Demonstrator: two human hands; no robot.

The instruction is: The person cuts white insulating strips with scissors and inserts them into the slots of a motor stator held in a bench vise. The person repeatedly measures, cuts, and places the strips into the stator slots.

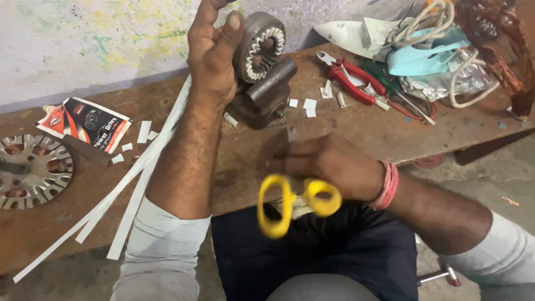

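My left hand [212,53] is raised over the wooden bench [345,134], its thumb pressed on a round metal motor stator [261,45] with white slot liners, which sits on a small dark vise [266,95]. My right hand [329,164] hangs at the bench's front edge and grips scissors with yellow handles [295,203]; the handles are blurred and the blades are hidden behind the fingers. A pink band circles that wrist.
Long white paper strips [134,178] lie across the bench left of my arm, with small cut pieces around. A flat slotted metal disc [30,170] and a printed packet [86,124] are far left. Red-handled pliers [348,78], cords, and copper wire [496,39] crowd the right.
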